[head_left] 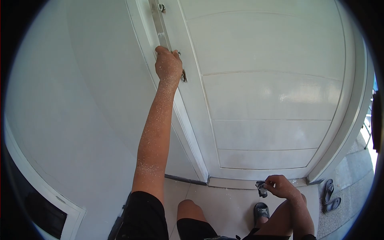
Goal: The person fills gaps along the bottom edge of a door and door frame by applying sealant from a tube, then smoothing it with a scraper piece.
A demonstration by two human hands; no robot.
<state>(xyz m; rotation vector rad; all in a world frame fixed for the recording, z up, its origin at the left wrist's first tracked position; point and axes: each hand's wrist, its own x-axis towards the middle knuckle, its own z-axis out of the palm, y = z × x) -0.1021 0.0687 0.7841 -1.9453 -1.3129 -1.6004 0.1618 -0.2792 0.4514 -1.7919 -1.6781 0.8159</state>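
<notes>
My left hand (pixel 168 64) reaches up to the edge of a white door (pixel 272 96), its fingers closed round a long metal strip (pixel 159 30) that runs upward along the door's edge. A metal lock part (pixel 184 76) shows just right of my wrist, and a round fitting (pixel 161 7) sits higher up. White dust covers my left forearm. Low at the right, my right hand (pixel 280 186) pinches a small dark object with grey-white marks (pixel 261 189), too small to name, above the threshold.
A white wall (pixel 80 100) curves along the left, with a framed dark opening (pixel 42 208) at lower left. A slipper (pixel 261 210) is on my foot on the tiled floor (pixel 228 200). Dark sandals (pixel 330 198) lie outside at the right.
</notes>
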